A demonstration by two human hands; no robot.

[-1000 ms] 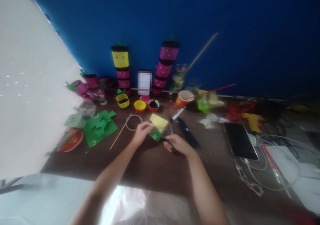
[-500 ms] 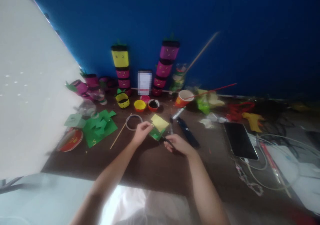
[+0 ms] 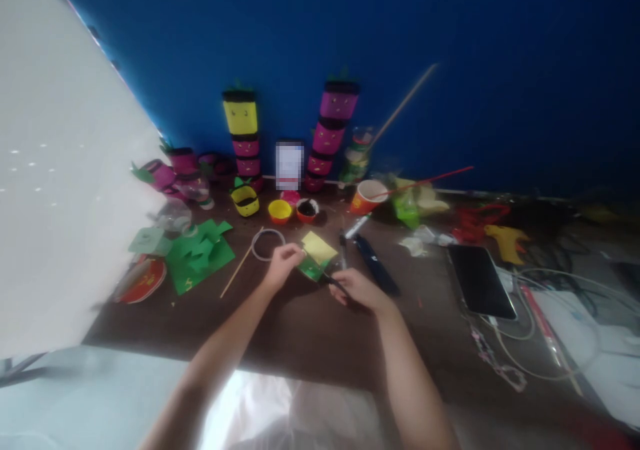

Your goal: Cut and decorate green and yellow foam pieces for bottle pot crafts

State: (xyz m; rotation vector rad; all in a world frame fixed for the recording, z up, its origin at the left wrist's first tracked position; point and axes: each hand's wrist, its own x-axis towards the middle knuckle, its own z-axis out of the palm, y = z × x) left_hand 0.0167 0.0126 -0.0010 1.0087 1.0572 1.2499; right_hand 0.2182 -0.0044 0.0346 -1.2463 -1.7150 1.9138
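Note:
My left hand (image 3: 286, 263) is closed, thumb and fingertips pinched at the left edge of a small yellow sheet (image 3: 318, 247); whatever sits between the fingertips is too small to make out. My right hand (image 3: 356, 289) is wrapped round a slim dark tool, looking like tweezers (image 3: 336, 283), whose thin tip points up and left across the sheet towards my left fingertips. Beneath the yellow sheet lies a green piece (image 3: 312, 271), partly covered. A grey ring, apparently a tape roll (image 3: 253, 246), lies just left of my left hand.
Yellow and dark-filled cups (image 3: 280, 212) stand behind my hands, near a phone (image 3: 289, 165) and two towers of decorated cups (image 3: 329, 137). Green sheets (image 3: 200, 263) lie left. Rightward are a paper cup (image 3: 369, 198), a dark phone (image 3: 483, 282), cables and a yellow glue gun (image 3: 506, 242).
The dark tool in my right hand has shifted slightly, its thin tip now further up and left over the yellow sheet. My left hand stays nearly still.

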